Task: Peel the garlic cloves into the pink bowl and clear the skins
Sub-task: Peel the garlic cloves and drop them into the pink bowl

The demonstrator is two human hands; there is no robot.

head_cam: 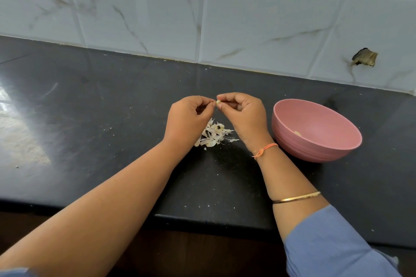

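a small garlic clove [218, 102] is pinched between the fingertips of both hands, held up in the air above the dark counter [112, 108]. the left hand [188, 120] has its thumb and forefinger curled in on the clove from the left side, the other fingers folded under the palm. the right hand [242, 114] nips the same clove from the right with thumb and forefinger, its remaining fingers curled loosely behind. the two sets of fingertips almost meet round the clove, so little of it shows; whether skin is on it cannot be told.

just below the hands, on the counter between the two wrists, lies a loose heap of pale garlic skins [213, 134], partly hidden by the left hand. a few tiny white flecks are scattered over the counter round it.

the right wrist wears an orange thread [265, 148], and further up the forearm sits a thin gold bangle [297, 197], then a blue sleeve [326, 243].

to the right of the right hand, near but not touching it, stands the pink bowl [315, 119], upright on the counter, with one pale peeled clove [298, 133] lying inside near the bottom.

behind the counter rises a wall of pale marbled tiles [202, 7], with a broken hole [364, 58] at the right.
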